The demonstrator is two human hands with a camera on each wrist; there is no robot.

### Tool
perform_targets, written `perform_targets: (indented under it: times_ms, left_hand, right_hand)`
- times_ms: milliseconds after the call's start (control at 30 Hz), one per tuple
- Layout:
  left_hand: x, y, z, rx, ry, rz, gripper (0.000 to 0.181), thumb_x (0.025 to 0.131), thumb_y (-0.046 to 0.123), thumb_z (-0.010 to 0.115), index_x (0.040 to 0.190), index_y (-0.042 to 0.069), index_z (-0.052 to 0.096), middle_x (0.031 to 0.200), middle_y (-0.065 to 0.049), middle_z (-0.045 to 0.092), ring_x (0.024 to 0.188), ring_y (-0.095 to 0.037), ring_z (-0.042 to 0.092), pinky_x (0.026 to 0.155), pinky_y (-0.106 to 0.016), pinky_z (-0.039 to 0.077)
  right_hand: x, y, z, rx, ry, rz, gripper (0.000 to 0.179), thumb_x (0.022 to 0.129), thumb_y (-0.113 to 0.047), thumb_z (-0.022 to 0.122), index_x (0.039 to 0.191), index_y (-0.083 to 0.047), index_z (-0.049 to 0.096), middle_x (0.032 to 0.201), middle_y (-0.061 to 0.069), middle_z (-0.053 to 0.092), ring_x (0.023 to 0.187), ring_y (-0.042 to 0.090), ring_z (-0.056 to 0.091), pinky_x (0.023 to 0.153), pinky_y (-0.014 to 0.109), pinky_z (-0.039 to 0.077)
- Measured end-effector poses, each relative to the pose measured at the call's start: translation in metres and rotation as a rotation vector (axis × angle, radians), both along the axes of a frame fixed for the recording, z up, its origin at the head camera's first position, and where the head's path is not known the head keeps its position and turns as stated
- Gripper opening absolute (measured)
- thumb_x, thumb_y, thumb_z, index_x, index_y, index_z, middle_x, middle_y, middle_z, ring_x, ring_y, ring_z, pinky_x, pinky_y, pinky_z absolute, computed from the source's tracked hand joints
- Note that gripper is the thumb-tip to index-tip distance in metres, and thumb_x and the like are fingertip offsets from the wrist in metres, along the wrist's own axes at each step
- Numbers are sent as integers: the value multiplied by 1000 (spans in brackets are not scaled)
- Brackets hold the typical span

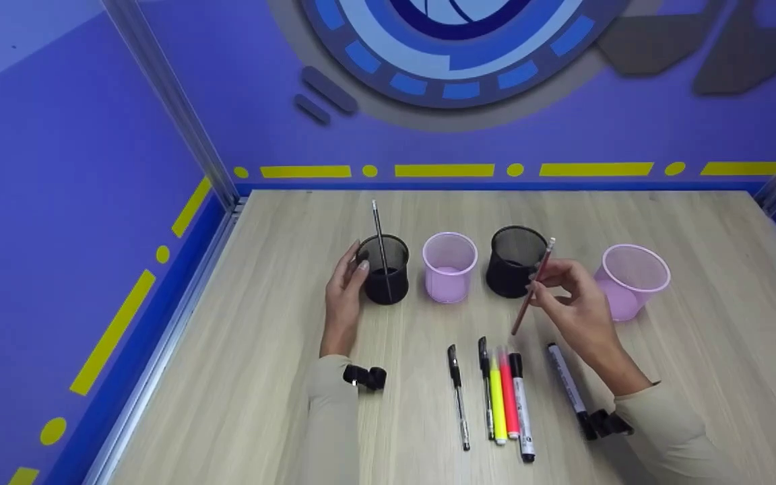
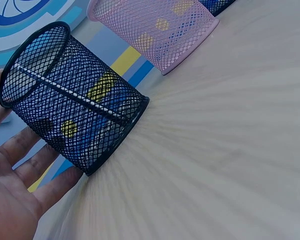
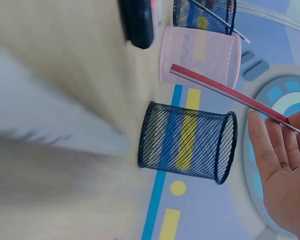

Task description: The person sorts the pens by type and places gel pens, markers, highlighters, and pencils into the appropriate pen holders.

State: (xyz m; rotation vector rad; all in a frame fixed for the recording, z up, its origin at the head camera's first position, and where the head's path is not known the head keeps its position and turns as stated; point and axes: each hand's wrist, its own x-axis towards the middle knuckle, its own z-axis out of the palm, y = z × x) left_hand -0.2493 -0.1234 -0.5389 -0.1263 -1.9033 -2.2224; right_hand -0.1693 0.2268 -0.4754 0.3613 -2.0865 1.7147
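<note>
My left hand (image 1: 344,296) rests against the left side of a black mesh pen holder (image 1: 386,286), its fingers fairly straight along the mesh in the left wrist view. A dark striped pencil (image 1: 377,219) leans inside that holder, its end above the rim. Between thumb and fingers, my right hand (image 1: 580,306) pinches a red pencil (image 1: 524,311), eraser end up and lower end above the table. Just behind the pencil is a second black mesh holder (image 1: 510,277); the right wrist view shows nothing inside this holder (image 3: 187,142).
A pink mesh holder (image 1: 448,286) stands between the black ones, and another pink holder (image 1: 622,300) is at the right. Nearer lie black pens (image 1: 458,397), a yellow highlighter (image 1: 498,407), a pink highlighter (image 1: 509,404) and markers (image 1: 524,417). Another marker (image 1: 565,377) lies beside my right forearm.
</note>
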Motion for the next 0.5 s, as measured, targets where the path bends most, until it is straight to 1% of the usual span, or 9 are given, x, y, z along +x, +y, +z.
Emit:
perform_targets:
  times_ms: [167, 333, 500]
  left_hand:
    - [0, 1, 1, -3, 4, 0, 51, 108, 25, 64, 157, 13, 53, 159, -8, 52, 150, -25, 42, 124, -38, 32]
    - [0, 1, 1, -7, -7, 0, 52, 108, 27, 64, 158, 17, 54, 159, -5, 52, 149, -23, 44, 123, -37, 33]
    - [2, 1, 2, -14, -23, 6, 52, 107, 29, 65, 157, 18, 55, 159, -2, 52, 149, -22, 43, 123, -37, 33]
  right_hand:
    - [-7, -10, 5, -22, 9, 16, 30, 92, 20, 68, 120, 16, 57, 108, 25, 65, 91, 13, 69, 73, 28, 64]
    - [-16, -23, 8, -86, 21, 54, 33, 93, 21, 66, 123, 18, 54, 107, 24, 63, 88, 16, 68, 71, 34, 65]
    - [-23, -35, 13, -121, 12, 65, 34, 94, 19, 67, 124, 17, 53, 106, 24, 63, 86, 18, 68, 71, 34, 65]
